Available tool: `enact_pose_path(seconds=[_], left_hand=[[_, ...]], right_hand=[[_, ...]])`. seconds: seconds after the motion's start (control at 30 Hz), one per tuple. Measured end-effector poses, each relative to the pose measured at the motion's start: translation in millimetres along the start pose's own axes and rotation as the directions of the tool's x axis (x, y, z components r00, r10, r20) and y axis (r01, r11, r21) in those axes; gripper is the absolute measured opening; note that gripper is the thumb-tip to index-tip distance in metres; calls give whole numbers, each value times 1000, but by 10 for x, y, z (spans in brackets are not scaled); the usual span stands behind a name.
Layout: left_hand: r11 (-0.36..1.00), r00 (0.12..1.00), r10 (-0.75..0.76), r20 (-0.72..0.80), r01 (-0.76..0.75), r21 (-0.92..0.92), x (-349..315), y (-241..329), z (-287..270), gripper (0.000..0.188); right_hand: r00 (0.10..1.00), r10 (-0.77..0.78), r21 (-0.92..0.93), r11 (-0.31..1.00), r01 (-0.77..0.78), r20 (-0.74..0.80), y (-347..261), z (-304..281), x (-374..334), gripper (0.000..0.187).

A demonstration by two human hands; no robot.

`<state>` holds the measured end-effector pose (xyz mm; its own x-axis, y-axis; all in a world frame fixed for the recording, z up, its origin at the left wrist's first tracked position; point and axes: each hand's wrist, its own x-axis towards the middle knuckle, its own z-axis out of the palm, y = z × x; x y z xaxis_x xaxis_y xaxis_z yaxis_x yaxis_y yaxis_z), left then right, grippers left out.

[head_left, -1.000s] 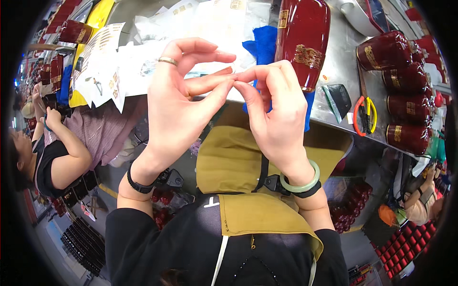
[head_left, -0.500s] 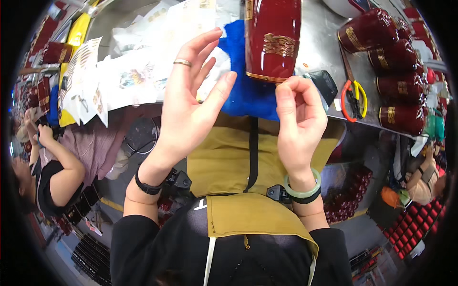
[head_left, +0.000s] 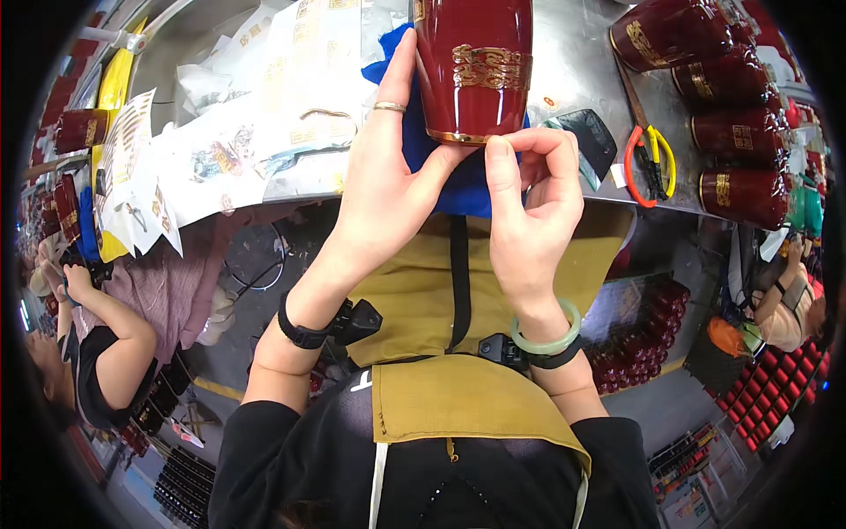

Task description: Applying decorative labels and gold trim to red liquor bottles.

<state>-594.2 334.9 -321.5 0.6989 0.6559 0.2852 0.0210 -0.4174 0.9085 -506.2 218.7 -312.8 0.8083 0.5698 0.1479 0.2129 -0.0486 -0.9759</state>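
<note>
A glossy dark red jar [head_left: 471,97] with raised gold ornament lies over a blue cloth [head_left: 464,196] at the table's near edge. Its end closest to me carries a thin gold rim. My left hand [head_left: 381,176] holds the jar from the left, one finger along its side and the thumb by the rim; its other fingers are partly hidden. At the right end of that rim my right hand [head_left: 536,198] is closed in a pinch of thumb and forefinger. Whatever sits between those fingertips is too small to make out.
Red-and-yellow-handled scissors [head_left: 650,167] and a dark flat piece [head_left: 582,141] lie to the right. Several more red jars [head_left: 745,196] are stacked beyond them. Sheets with gold prints [head_left: 308,70] spread over the left. Co-workers sit at both sides.
My left hand, raised and open before, has come right onto the jar's side. The right hand keeps its pinch at the rim. Jar and table have shifted slightly left in view.
</note>
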Motion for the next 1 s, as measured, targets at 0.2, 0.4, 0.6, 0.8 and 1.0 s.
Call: enact_pose_path(seconds=[0.2,0.4,0.6,0.8,1.0], left_hand=[[990,999,-18,39,12,140,-32,48,0,96],[974,998,-23,65,8,225,-31,50,-8,96],[982,988,-101,119,80,169,-15,63,-68,95],[967,989,-64,133,94,-238,-39,43,-80,89],[925,990,-106,98,134,-356,-30,104,-10,87]], right_hand=[[999,41,29,999,-40,-33,0,19,-23,35],[997,61,41,997,-63,46,-12,-34,44,39],[987,117,97,987,-128,111,-56,-54,94,42],[977,150,157,972,-173,148,8,-79,102,45],[967,180,210,953,-216,178,1,-94,121,45]])
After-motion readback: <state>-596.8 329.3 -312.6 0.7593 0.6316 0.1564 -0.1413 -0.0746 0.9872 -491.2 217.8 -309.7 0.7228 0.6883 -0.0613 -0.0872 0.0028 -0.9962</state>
